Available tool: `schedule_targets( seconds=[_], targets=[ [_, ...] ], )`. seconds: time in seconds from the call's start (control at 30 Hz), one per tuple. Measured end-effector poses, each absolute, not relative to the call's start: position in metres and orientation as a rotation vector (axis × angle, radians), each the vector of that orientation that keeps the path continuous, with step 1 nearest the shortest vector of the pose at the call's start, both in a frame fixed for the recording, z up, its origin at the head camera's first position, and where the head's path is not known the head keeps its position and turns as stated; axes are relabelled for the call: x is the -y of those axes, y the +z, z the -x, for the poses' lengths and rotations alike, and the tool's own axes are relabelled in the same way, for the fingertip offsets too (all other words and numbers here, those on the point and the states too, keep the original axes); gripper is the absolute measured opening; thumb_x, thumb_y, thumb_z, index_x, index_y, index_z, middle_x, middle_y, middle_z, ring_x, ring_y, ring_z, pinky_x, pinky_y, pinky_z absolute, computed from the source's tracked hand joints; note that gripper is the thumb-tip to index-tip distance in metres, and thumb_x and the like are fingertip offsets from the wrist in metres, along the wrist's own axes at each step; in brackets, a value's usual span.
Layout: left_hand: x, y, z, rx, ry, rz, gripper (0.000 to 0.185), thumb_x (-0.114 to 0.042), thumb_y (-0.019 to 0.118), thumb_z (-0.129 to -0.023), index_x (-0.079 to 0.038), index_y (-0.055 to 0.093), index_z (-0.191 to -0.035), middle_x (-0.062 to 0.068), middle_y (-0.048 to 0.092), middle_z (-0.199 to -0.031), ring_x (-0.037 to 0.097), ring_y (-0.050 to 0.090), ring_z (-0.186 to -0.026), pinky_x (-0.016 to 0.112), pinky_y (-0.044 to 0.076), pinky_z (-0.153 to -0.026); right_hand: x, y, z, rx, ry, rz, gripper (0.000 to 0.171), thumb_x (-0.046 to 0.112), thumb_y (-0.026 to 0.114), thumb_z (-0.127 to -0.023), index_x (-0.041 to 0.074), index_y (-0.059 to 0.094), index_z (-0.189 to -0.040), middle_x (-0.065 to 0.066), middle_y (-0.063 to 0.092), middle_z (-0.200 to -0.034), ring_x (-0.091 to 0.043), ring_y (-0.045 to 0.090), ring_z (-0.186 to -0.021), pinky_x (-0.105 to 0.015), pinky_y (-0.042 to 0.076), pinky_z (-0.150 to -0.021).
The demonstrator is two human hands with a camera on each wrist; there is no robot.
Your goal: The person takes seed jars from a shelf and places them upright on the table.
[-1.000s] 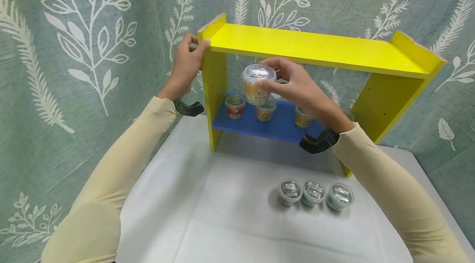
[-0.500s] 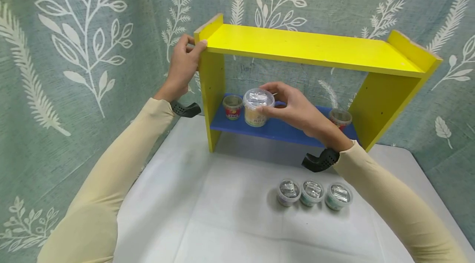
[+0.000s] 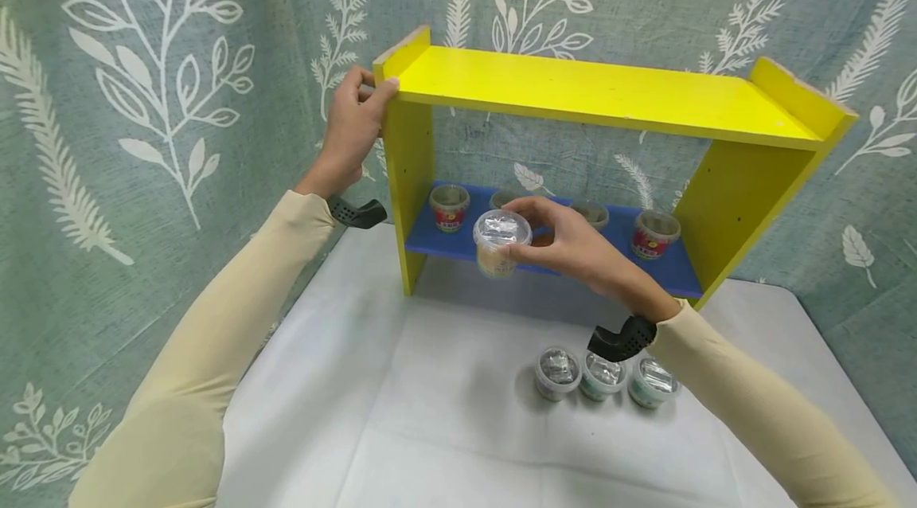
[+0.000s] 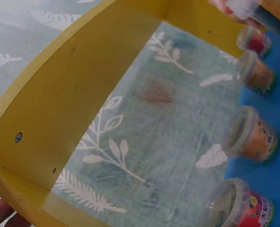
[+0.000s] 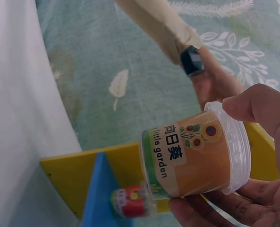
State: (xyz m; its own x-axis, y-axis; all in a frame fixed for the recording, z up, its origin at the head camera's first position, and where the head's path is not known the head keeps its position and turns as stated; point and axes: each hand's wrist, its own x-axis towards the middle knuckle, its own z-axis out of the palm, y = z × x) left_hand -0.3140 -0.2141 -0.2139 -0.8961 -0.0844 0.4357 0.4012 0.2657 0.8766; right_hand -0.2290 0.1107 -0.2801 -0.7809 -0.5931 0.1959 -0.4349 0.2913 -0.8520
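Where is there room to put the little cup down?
The yellow top shelf is bare. The white table is bare left of the three lidded cups. The blue shelf is crowded with cups. The right hand holds the orange cup.

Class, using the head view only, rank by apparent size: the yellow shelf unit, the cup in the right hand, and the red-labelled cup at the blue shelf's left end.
1. Yellow shelf unit
2. Held cup, though it is nearer the camera
3. Red-labelled cup
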Motion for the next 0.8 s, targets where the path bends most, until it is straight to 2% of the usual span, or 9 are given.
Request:
schedule_targets(
  seconds=[0.6,0.8],
  targets=[
    [0.214,-0.215,0.316,2.131,-1.694,0.285,0.033,-0.048,0.059,-0.102,-0.018,0.052,-0.116,0.006,0.057,-0.109,0.026,0.059,-0.094,0.037,0.048,-0.078,-0.116,-0.326,0.219,-2.387,-1.425,0.944,0.063,0.020,0.081,-0.091,0.013,0.052,-0.147,-0.006,0.063,-0.129,-0.024,0.061,-0.119,-0.034,0.056,-0.092],
    [0.214,-0.215,0.316,2.130,-1.686,0.288,0.033,-0.047,0.059,-0.102,-0.018,0.052,-0.115,0.007,0.057,-0.107,0.026,0.059,-0.095,0.036,0.048,-0.078,-0.115,-0.343,0.217,-2.400,-1.390,0.957,0.063,0.021,0.083,-0.089,0.011,0.054,-0.144,-0.005,0.064,-0.125,-0.024,0.063,-0.115,-0.035,0.057,-0.091]
  ],
)
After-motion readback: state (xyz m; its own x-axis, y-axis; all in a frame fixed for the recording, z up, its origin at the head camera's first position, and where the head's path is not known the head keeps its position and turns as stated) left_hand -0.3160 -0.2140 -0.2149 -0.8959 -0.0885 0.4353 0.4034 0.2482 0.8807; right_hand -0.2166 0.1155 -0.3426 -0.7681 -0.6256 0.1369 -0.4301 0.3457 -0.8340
